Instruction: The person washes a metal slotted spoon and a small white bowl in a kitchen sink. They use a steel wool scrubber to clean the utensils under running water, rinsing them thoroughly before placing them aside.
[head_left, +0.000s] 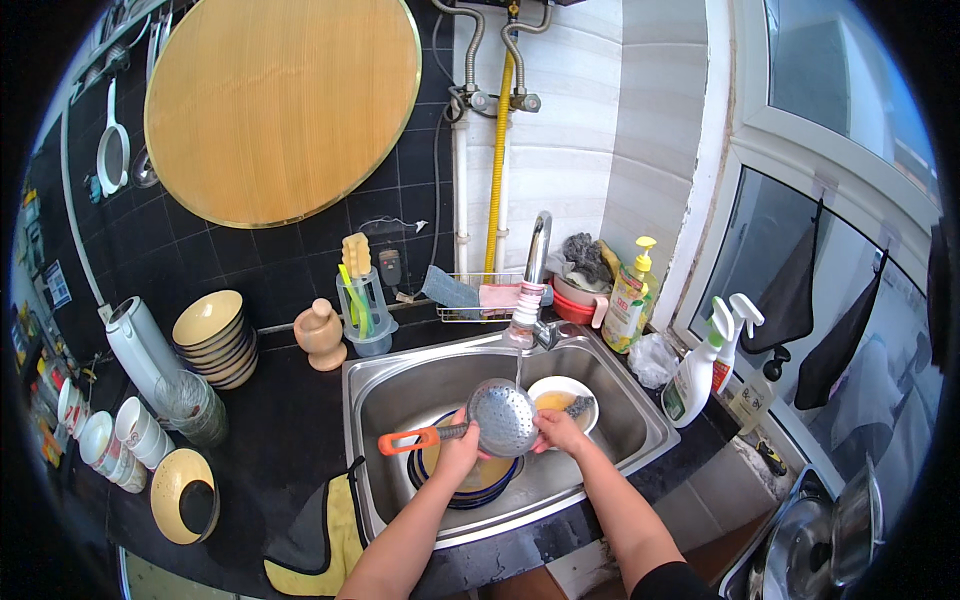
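Observation:
I hold a metal skimmer (503, 412) over the sink (375, 400), its round perforated bowl tilted up beneath the tap (533, 275). A thin stream of water runs down onto or just behind it. My left hand (460, 446) is closed on the neck, and the orange-ended handle sticks out to the left. My right hand (560, 432) grips the right rim of the skimmer. Under my hands, cream bowls with dark blue rims (478, 497) sit stacked in the sink, partly hidden. Behind my right hand, a white bowl (588, 388) holds yellowish liquid and a grey scrubber.
Left of the sink are stacked bowls (210, 335), a wooden mortar (320, 335), glasses (195, 410) and a yellow-grey cloth (345, 520). A wire rack (460, 312), dish soap bottle (628, 300) and spray bottles (695, 375) line the back and right. Metal pots (810, 545) stand at lower right.

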